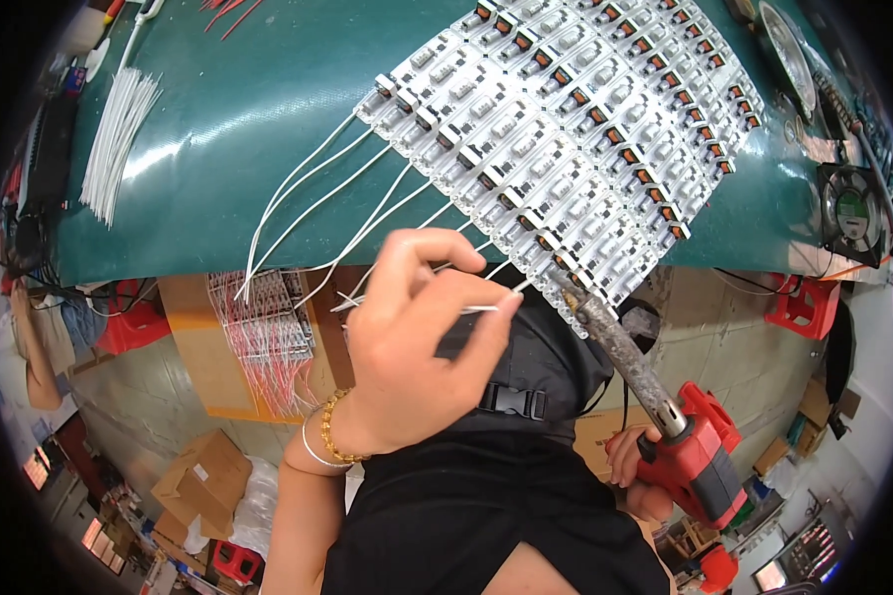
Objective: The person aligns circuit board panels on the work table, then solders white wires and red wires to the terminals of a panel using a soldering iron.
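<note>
A large panel of small white circuit boards point(511, 144) overhangs the near edge of the green table. My left hand point(407, 347) is closed in a pinch by the panel's near-left edge, with a thin white wire point(481, 308) at its thumb and forefinger. Several other white wires point(313, 188) run from that edge and curve left. My right hand point(640, 471) is wrapped around a red soldering gun point(704, 461). Its long, stained barrel points up and left, and the tip is at the panel's near corner. Whether the tip touches a board or the wire I cannot tell.
A bundle of loose white wires point(119, 144) lies at the left of the green table point(218, 119). A small fan point(853, 213) stands at the right. Below hangs or lies another board panel with red wires point(268, 337). A cardboard box point(203, 481) and a red stool point(804, 307) are on the floor.
</note>
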Demonstrator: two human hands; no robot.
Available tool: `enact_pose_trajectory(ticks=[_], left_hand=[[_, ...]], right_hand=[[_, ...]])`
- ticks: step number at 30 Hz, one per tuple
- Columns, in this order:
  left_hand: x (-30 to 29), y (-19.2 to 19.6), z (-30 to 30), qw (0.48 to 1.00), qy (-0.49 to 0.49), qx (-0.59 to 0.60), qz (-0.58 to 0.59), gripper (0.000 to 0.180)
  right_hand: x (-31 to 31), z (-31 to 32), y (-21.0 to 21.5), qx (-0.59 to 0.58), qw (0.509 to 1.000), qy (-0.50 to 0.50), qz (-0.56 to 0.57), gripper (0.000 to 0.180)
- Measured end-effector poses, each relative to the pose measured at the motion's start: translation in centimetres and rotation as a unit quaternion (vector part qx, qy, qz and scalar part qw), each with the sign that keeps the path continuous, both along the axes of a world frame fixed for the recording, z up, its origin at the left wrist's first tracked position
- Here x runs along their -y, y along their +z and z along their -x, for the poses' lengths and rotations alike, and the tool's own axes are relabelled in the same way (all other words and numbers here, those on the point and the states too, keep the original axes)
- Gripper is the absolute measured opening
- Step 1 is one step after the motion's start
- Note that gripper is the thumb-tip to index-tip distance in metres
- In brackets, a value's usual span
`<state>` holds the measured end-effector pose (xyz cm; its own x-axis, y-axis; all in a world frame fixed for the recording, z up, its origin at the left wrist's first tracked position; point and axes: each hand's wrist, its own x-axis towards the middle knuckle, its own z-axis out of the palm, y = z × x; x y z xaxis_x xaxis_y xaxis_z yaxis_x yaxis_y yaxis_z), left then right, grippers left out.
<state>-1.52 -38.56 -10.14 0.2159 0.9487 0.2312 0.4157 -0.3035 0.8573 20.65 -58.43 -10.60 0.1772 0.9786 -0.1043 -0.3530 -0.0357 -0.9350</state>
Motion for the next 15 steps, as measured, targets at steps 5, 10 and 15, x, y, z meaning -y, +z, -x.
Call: enact_pose_trajectory(ticks=[5,10,15], left_hand=[[0.5,-0.9,-0.1,0.999,-0.003,-0.016,-0.034,0.015],[0.3,-0.9,-0.1,0.999,0.002,-0.013,-0.039,0.015],[0.5,-0.7,-0.2,0.999,-0.002,-0.021,-0.046,0.015]], right_hand=[[-0.5,-0.4,0.6,-0.020,0.995,0.040,0.093,0.051],[2.2,-1.6,0.7,0.218,0.954,0.086,0.188,0.048],[-0.9,-0.4,0.2,0.157,0.987,0.039,-0.005,0.056]])
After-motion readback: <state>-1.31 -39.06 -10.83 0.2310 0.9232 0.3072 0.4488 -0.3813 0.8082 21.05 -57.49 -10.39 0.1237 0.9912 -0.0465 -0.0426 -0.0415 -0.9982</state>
